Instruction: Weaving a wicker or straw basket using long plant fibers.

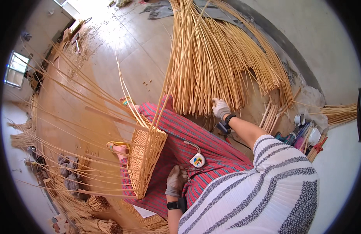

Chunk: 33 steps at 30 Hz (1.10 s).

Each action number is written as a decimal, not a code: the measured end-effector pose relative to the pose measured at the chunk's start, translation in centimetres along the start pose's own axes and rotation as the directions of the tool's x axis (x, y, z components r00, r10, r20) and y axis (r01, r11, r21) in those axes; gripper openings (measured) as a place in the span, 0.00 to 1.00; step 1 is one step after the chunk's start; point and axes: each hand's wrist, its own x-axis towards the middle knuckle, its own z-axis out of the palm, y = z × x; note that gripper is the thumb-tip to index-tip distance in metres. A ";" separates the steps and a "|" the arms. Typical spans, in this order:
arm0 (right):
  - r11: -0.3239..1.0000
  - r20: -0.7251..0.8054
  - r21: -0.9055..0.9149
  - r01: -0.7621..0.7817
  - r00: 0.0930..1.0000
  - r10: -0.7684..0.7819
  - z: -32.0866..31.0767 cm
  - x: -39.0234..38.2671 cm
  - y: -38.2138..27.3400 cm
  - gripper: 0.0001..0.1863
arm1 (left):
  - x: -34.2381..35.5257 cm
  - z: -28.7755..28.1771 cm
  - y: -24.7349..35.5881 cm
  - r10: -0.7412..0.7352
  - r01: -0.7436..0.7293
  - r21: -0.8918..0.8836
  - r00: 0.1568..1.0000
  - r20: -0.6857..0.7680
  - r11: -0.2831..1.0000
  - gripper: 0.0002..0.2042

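My right hand (221, 109), in a pale glove, is at the lower ends of a large bundle of peeled wicker rods (207, 62). Its fingers are curled and pinch at a rod end. My left hand (176, 181), gloved too, lies closed on my lap; its fingertips are turned away, so what is in them, if anything, is hidden. Left of it, a partly woven wicker basket (143, 163) leans on my legs, its long unwoven stakes fanning out to the left and upward. A white tape measure (197, 160) with a cord rests on the red striped cloth (211, 140) over my lap.
To the right of my right arm lie short sticks (270, 117), a roll of tape (299, 119) and assorted tools (291, 137). More rods (340, 114) lie by the wall. At lower left are rod bundles (98, 225) and dark cloth (70, 171). Scraps litter the tiled floor (137, 58).
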 end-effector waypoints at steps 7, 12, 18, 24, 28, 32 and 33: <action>0.976 -0.062 0.000 0.220 0.974 -0.219 -1.1 1.1 -2.6 0.19 | -0.3 0.0 0.1 -0.015 0.015 0.020 0.999 -0.032 1.000 0.14; 0.704 0.110 -0.478 0.525 0.831 -0.545 -1.2 4.5 -3.6 0.16 | 0.6 -0.4 -0.4 -0.039 0.039 0.024 0.999 0.002 0.999 0.15; 0.643 0.273 -0.529 0.554 0.828 -0.489 -2.5 6.0 -5.3 0.12 | 1.3 -1.2 -0.5 -0.031 0.032 -0.022 0.999 0.023 0.999 0.15; 0.687 0.129 -0.425 0.590 0.790 -0.599 -1.8 6.4 -2.8 0.09 | 0.7 -0.5 -0.2 0.007 -0.014 -0.141 0.999 -0.050 0.990 0.14; 0.875 -0.121 -0.205 0.438 0.876 -0.467 0.9 6.1 3.1 0.17 | 0.0 0.8 0.7 0.009 -0.035 0.449 0.998 0.061 0.893 0.05; 0.961 0.021 -0.229 0.157 0.987 -0.157 1.4 4.7 1.4 0.32 | 1.7 -1.1 -2.0 -0.035 0.039 -0.037 0.993 0.111 0.999 0.15; 0.956 -0.063 -0.234 0.175 0.979 -0.194 1.7 4.5 0.9 0.33 | 1.3 -0.6 -1.2 -0.060 0.065 -0.059 0.994 0.096 0.996 0.15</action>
